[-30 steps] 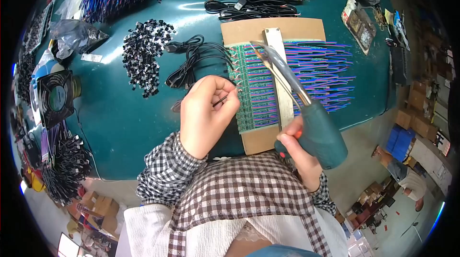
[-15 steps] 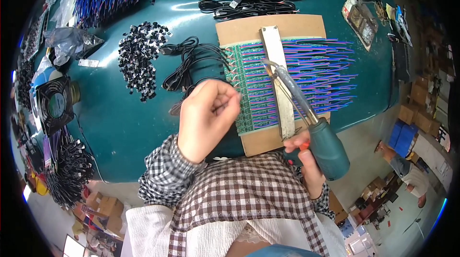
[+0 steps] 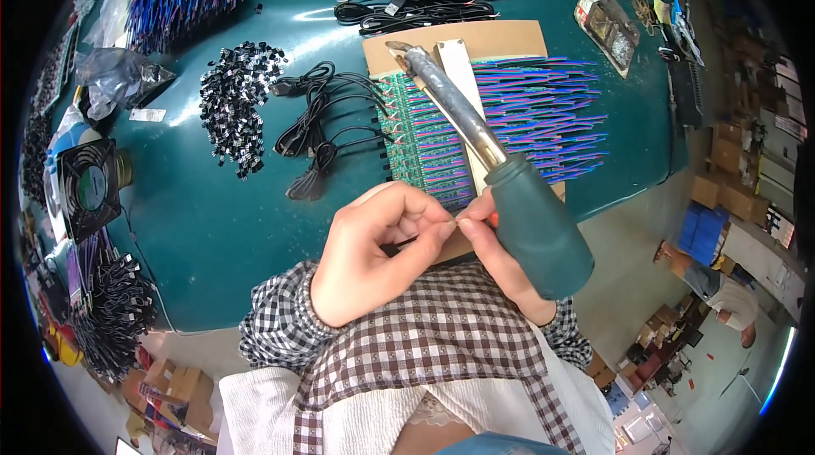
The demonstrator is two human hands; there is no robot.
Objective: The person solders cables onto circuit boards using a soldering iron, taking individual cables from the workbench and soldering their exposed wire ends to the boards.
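While both hands meet at the near table edge, the scene reads so:
Left hand [image 3: 373, 251]: fingers curled narrow, thumb and forefinger pinched on something too small to tell.
Right hand [image 3: 501, 255]: wrapped around the soldering iron [image 3: 501, 175], fingertips touching the left hand's.
Soldering iron: green handle near the chest, tip over the cardboard sheet [image 3: 475, 37].
Green circuit strips [image 3: 424, 145]: on the cardboard, beside black cables [image 3: 318, 128].
Teal table [image 3: 212, 226]: bears everything.

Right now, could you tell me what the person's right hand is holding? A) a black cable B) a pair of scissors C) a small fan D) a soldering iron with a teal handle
D: the right hand wraps the teal handle of the soldering iron, whose tip points away over the green circuit boards.
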